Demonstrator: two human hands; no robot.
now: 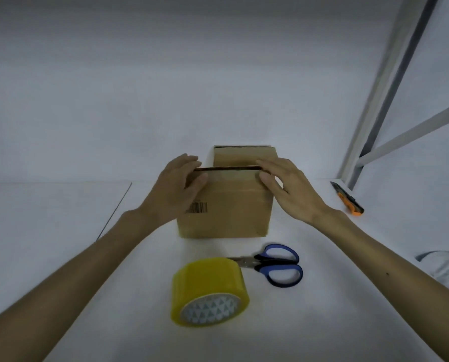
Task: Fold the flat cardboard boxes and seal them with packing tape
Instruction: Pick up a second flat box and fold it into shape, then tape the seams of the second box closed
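A small brown cardboard box (pixel 231 205) stands on the white table, a barcode on its near face. Its near top flap stands up and its far flap (pixel 244 156) rises behind it. My left hand (pixel 176 189) pinches the near flap's left end, thumb on the front and fingers over the edge. My right hand (pixel 288 184) pinches the flap's right end the same way. A roll of yellow packing tape (pixel 207 291) lies on its side in front of the box. Blue-handled scissors (pixel 275 263) lie just right of the roll.
An orange and black utility knife (pixel 347 198) lies at the right by a grey metal frame (pixel 380 105). A seam in the white table (pixel 61 257) runs at the left. Crumpled pale cloth (pixel 448 267) sits at the right edge.
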